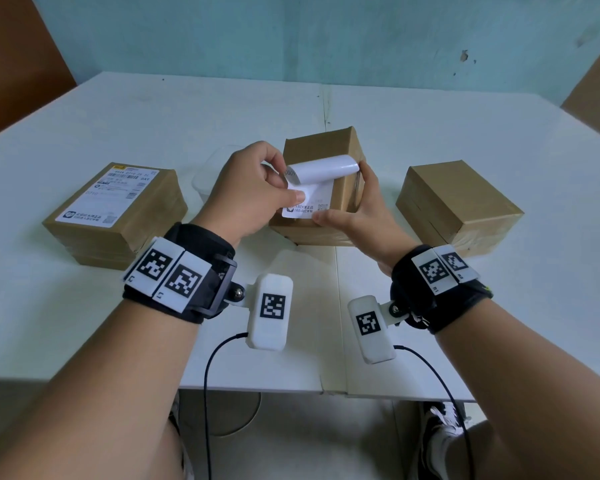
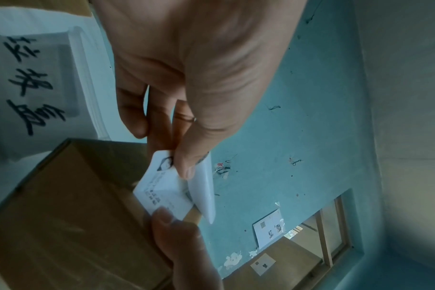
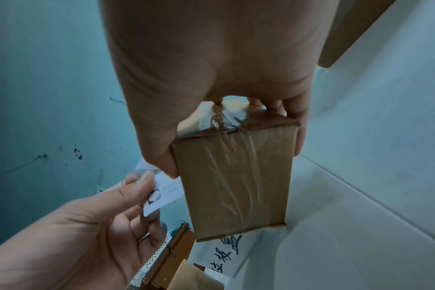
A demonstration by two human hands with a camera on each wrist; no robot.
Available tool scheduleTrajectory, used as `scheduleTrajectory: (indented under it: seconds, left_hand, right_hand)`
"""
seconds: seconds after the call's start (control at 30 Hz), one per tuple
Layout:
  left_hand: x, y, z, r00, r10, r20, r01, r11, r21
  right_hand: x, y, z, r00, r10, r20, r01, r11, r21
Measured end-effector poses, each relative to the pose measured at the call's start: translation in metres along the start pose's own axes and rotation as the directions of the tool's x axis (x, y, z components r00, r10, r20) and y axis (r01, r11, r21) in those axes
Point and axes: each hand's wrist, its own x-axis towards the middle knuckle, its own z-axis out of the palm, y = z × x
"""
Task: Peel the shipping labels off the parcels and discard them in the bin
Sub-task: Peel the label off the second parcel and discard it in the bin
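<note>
A brown middle parcel [image 1: 323,147] is tilted up near the table's centre. My right hand [image 1: 352,202] grips it, thumb on the near edge and fingers [image 3: 299,137] round the taped end. Its white shipping label [image 1: 321,169] is peeled and curled over at the top, while the printed lower part still lies on the box. My left hand [image 1: 290,183] pinches the label's left edge [image 2: 166,188] between thumb and fingers. A left parcel [image 1: 115,213] lies flat with its label on. The right parcel [image 1: 458,206] shows bare cardboard on top.
A translucent white bin [image 1: 210,168] with handwritten characters on its side [image 2: 37,78] stands just behind my left hand. The white table [image 1: 430,133] reaches to a teal wall. Brown boards lean at both back corners. Cables hang off my wrists at the near edge.
</note>
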Motion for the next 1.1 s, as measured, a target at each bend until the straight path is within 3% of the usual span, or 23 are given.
scheduleTrajectory:
  seconds: [0.33, 1.1]
  left_hand:
    - [-0.004, 0.009, -0.004, 0.998, -0.060, 0.014, 0.061, 0.983, -0.174]
    - [-0.005, 0.011, -0.003, 0.994, -0.092, -0.056, 0.075, 0.966, -0.246]
  right_hand:
    - [0.001, -0.001, -0.004, 1.000, 0.002, 0.027, -0.002, 1.000, 0.021]
    - [-0.006, -0.012, -0.003, 0.998, -0.050, 0.048, 0.051, 0.998, -0.025]
